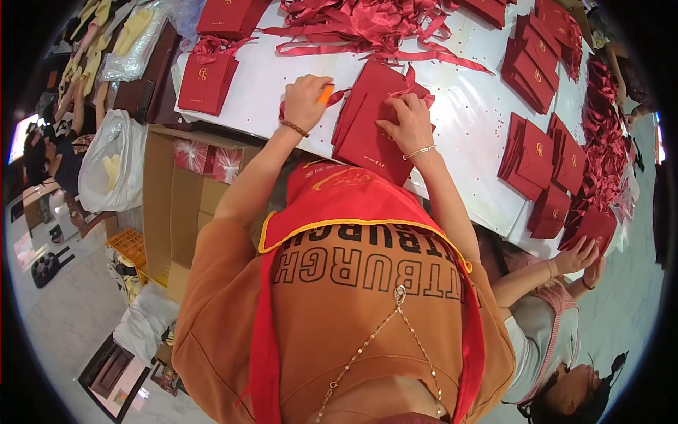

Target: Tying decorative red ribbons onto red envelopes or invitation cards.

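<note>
Before me on the white table lies a stack of dark red paper bags (374, 145) with gold print, slightly fanned at its left edge. My left hand (305, 106) is closed around a small orange tool (325, 94), whose kind I cannot make out. A piece of red ribbon runs beside that hand toward the stack. Over the upper right part of the bags, my right hand (411, 124) has its fingers bent round a red ribbon (408, 79). Its fingertips are close to the top bag's surface, and the exact grip is partly hidden.
A heap of loose red ribbons (374, 28) covers the far table. More red bag stacks stand left (206, 83) and right (533, 71). A cardboard box (162, 205) is below the table's left edge. At right, a co-worker's hands (575, 256) touch a red bag (592, 227).
</note>
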`<state>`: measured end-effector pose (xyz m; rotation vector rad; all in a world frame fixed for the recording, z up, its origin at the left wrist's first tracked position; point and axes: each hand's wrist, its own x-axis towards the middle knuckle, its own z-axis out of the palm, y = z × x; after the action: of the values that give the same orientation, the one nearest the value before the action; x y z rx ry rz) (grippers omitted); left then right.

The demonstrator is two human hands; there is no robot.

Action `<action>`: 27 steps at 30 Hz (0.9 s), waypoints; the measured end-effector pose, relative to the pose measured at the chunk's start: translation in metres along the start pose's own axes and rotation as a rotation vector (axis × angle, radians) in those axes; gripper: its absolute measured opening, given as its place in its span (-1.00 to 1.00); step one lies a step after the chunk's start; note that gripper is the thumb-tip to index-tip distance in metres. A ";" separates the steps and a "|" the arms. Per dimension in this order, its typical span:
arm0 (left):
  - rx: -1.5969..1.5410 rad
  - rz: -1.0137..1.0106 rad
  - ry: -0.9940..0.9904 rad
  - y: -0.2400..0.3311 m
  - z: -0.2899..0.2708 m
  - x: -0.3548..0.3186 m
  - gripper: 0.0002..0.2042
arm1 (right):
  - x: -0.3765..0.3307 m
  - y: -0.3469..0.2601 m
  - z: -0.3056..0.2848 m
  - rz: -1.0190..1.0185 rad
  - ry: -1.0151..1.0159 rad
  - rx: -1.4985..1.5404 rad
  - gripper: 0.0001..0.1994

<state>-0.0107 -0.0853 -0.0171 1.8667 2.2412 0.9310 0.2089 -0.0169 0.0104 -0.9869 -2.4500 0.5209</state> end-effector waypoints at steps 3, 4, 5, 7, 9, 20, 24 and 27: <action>0.035 0.101 -0.126 0.007 0.014 0.001 -0.85 | 0.003 0.000 0.000 0.011 -0.026 0.053 -0.60; 0.021 0.096 -0.115 0.007 0.021 0.001 -0.85 | 0.005 0.000 -0.001 0.032 -0.064 0.089 -0.61; 0.007 0.091 -0.105 0.007 0.027 0.000 -0.86 | 0.006 -0.001 -0.003 0.029 -0.065 0.089 -0.61; -0.012 0.082 -0.073 0.008 0.033 -0.001 -0.87 | 0.007 0.000 -0.006 0.148 -0.136 0.231 -0.60; -0.207 -0.027 -0.019 0.011 0.035 -0.006 -0.87 | 0.006 0.008 -0.005 0.165 -0.140 0.258 -0.60; -1.112 -0.566 -0.185 0.050 -0.002 -0.074 -0.94 | 0.019 0.006 -0.008 0.295 -0.326 0.163 -0.57; -1.142 -0.705 -0.285 0.050 -0.005 -0.059 -0.92 | 0.019 0.004 -0.006 0.291 -0.331 0.162 -0.59; -0.726 -0.514 -0.254 0.055 0.003 -0.053 -0.89 | 0.019 0.004 -0.008 0.255 -0.328 0.165 -0.62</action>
<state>0.0515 -0.1290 -0.0089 0.9731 1.7445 1.1151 0.2031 0.0004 0.0196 -1.2324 -2.5175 1.0257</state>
